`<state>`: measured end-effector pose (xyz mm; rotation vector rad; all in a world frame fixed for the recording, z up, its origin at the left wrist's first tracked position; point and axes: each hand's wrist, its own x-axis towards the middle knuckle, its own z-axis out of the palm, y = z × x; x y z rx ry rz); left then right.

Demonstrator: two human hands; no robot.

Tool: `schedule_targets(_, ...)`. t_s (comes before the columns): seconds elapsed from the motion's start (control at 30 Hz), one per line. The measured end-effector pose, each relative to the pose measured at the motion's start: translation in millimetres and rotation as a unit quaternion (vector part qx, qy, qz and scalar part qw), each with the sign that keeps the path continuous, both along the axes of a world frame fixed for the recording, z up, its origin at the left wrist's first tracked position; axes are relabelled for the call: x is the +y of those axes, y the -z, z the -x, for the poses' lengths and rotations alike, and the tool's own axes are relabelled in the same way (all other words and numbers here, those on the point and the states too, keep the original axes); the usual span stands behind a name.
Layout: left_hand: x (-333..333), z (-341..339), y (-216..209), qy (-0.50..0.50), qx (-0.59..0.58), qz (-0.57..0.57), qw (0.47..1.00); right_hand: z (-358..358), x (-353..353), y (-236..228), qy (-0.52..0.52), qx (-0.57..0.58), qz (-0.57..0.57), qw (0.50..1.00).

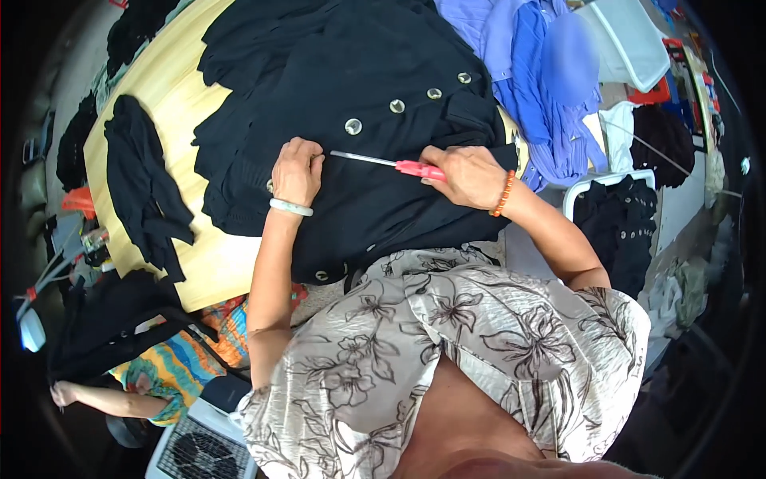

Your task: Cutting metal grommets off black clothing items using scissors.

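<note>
A large black buttoned cardigan lies spread on the table before me. A slanting row of round, pale-rimmed buttons runs across it. My left hand rests on the cardigan below this row, fingers curled together and pinching its cloth; another button shows partly beside the wrist. In my right hand is a red-handled tool with a slim silver shaft, held almost level over the cloth. Its tip points at my left fingertips, a little apart from them. The exact kind of tool is unclear.
A smaller black piece of clothing lies left on the pale wooden table. Purple-blue clothes are heaped at the far right beside a white bin. Another person's hand holds black clothing lower left, near a fan.
</note>
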<state>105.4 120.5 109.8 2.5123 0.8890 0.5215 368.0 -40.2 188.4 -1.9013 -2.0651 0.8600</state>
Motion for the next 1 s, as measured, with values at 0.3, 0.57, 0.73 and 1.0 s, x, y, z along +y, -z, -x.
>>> schedule_targets(0.3,11.4,-69.1,-2.2,0.018,0.086,-0.021,0.996,-34.9,-22.9,-4.5,0.069,-0.056,0.021,0.996)
schedule_targets(0.57,18.0,-74.0,-2.1,0.068,0.116,0.003,0.991,-39.3,-22.9,14.1,0.068,-0.025,0.03,0.997)
schedule_targets(0.73,19.9,-83.1,-7.6,0.084,0.19,0.023,0.978,-43.6,-35.3,16.2,0.054,-0.001,0.056,0.997)
schedule_targets(1.0,5.0,-147.9,16.6,0.117,0.14,0.01,0.983,-71.4,-54.4,30.7,0.118,-0.025,0.018,0.992)
